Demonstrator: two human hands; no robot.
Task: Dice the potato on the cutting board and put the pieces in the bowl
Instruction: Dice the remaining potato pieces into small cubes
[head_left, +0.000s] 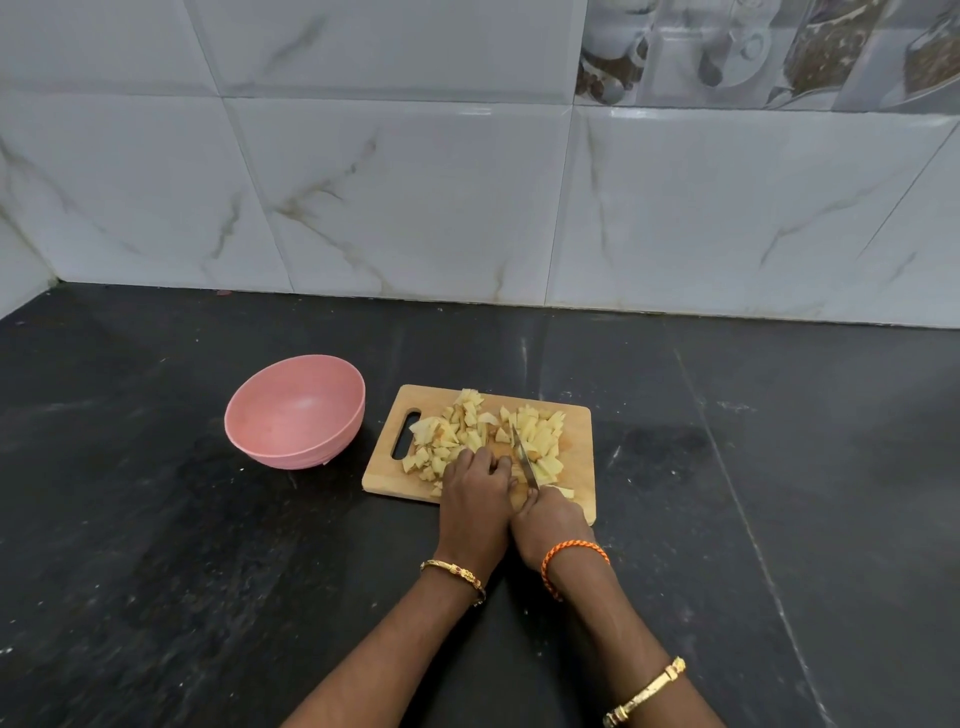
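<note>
With pale yellow potato pieces (488, 436) heaped on the rectangular wooden cutting board (574, 423), the right hand (550, 519) gripped a steel-bladed knife (523, 457), the left hand (475, 488) curled over pieces, and the round pink plastic bowl (296, 410) left of the board sat empty.

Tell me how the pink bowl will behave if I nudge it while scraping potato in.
The bowl looks like thin plastic and empty, so probably light. On the smooth counter it may slide. Its base looks narrow and it sits tilted, so it could tip.
</note>
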